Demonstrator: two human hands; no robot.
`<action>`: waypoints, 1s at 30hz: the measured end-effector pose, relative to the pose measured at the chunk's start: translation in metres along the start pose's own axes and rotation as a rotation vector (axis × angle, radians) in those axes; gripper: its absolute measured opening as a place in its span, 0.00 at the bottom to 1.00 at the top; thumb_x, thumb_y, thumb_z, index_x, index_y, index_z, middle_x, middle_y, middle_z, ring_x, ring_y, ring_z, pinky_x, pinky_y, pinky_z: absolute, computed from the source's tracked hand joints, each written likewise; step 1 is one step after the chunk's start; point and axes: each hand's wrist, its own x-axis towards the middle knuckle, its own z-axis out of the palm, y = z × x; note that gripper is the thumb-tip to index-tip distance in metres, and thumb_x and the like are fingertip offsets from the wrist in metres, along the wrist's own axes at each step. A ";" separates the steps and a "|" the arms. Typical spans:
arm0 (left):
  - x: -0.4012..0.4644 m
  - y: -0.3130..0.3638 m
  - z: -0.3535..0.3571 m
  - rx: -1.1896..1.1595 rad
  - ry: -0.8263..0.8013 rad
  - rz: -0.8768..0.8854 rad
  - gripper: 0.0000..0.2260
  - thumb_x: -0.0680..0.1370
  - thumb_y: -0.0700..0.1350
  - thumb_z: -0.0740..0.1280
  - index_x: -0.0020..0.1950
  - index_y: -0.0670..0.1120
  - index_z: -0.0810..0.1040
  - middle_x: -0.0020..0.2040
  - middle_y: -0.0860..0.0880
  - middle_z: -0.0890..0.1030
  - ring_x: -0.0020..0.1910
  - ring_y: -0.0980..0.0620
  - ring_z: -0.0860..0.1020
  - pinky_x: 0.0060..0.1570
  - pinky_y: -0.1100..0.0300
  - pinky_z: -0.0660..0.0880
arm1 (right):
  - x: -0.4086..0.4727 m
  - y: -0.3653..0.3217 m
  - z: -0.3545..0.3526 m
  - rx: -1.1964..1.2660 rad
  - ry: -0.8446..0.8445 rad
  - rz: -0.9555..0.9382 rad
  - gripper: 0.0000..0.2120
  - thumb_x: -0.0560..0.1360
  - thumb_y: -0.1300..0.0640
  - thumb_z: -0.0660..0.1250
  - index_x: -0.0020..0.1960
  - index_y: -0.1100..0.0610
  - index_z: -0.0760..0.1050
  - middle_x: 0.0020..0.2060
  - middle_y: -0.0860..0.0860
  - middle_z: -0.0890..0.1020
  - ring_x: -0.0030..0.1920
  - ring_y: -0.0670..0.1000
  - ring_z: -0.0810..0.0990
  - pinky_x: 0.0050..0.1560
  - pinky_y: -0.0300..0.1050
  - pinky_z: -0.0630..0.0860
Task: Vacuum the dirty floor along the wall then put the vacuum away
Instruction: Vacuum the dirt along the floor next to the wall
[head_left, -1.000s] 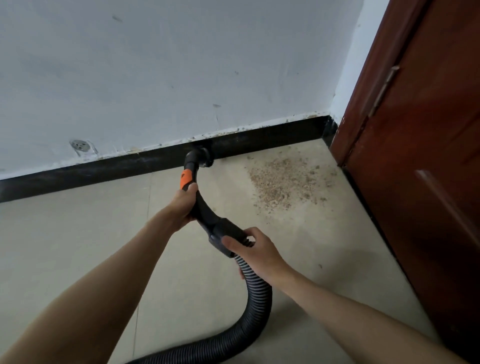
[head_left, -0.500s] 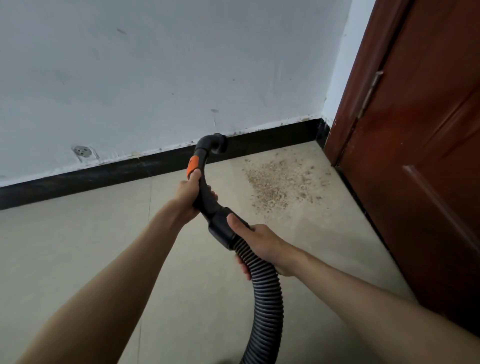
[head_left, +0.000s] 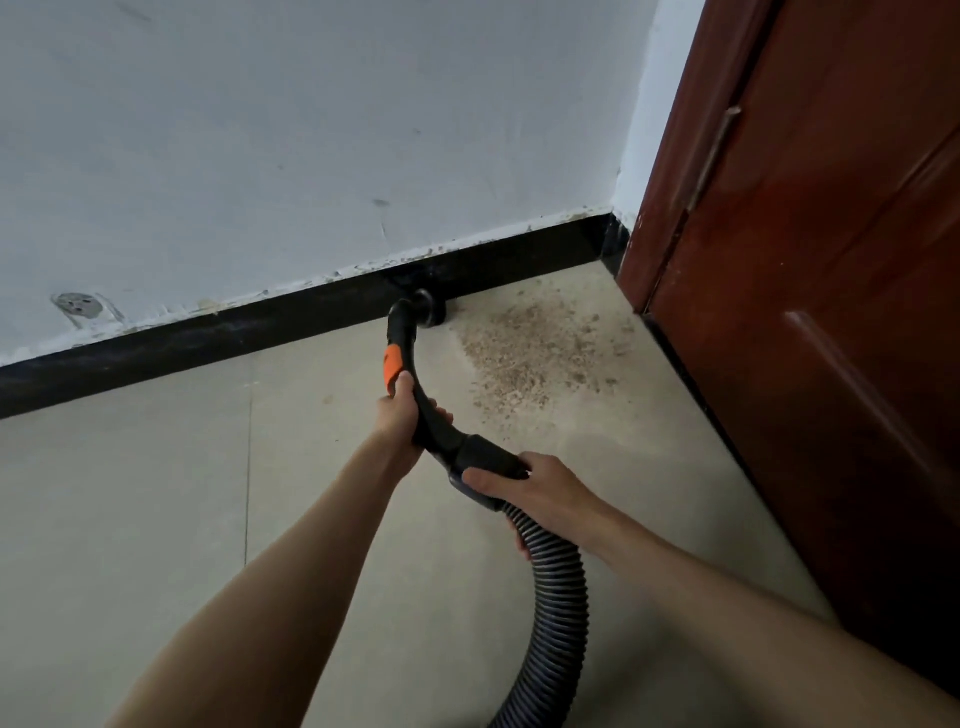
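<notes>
Debris patch (head_left: 524, 353): one spread of crumbs on the floor (head_left: 156, 493), just right of your nozzle (head_left: 428, 309), reaching toward the door (head_left: 831, 312).
Nozzle: one, down at the baseboard (head_left: 208, 338).
Wand axis: runs from your hands away to the wall.
Left hand (head_left: 400, 410): nearer the nozzle, fingers wrapped round the curved wand (head_left: 415, 364).
Right hand (head_left: 535, 493): fingers clasped on the hose cuff (head_left: 483, 457).
Hose (head_left: 561, 597): one.
Next sweep: probably rightward.

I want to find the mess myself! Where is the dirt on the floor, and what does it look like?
Look at the dark red wooden door on the right, then down to where the black baseboard meets it in the corner. On the beige floor there lies the dirt patch, just right of the black vacuum nozzle. It is the only brown, crumbly, speckled spot; the other tiles look plain.
</notes>
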 end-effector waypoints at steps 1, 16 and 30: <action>0.003 -0.002 0.004 0.005 0.007 -0.004 0.14 0.83 0.48 0.56 0.55 0.36 0.66 0.35 0.43 0.71 0.31 0.46 0.73 0.33 0.52 0.74 | 0.004 0.003 -0.001 -0.030 0.033 -0.001 0.23 0.68 0.38 0.73 0.45 0.58 0.74 0.31 0.54 0.79 0.26 0.52 0.77 0.34 0.47 0.76; 0.019 -0.013 0.067 0.390 -0.035 0.091 0.19 0.81 0.53 0.57 0.59 0.38 0.68 0.46 0.40 0.75 0.45 0.40 0.79 0.52 0.45 0.78 | 0.007 0.045 -0.024 0.304 0.118 0.025 0.18 0.74 0.48 0.71 0.42 0.63 0.72 0.23 0.56 0.74 0.19 0.54 0.72 0.24 0.42 0.71; 0.017 -0.003 0.105 0.546 -0.150 0.123 0.23 0.81 0.55 0.57 0.64 0.37 0.65 0.50 0.41 0.74 0.48 0.42 0.77 0.49 0.49 0.78 | 0.011 0.050 -0.032 0.371 0.225 0.030 0.21 0.76 0.47 0.69 0.52 0.67 0.73 0.24 0.54 0.75 0.19 0.53 0.73 0.23 0.40 0.71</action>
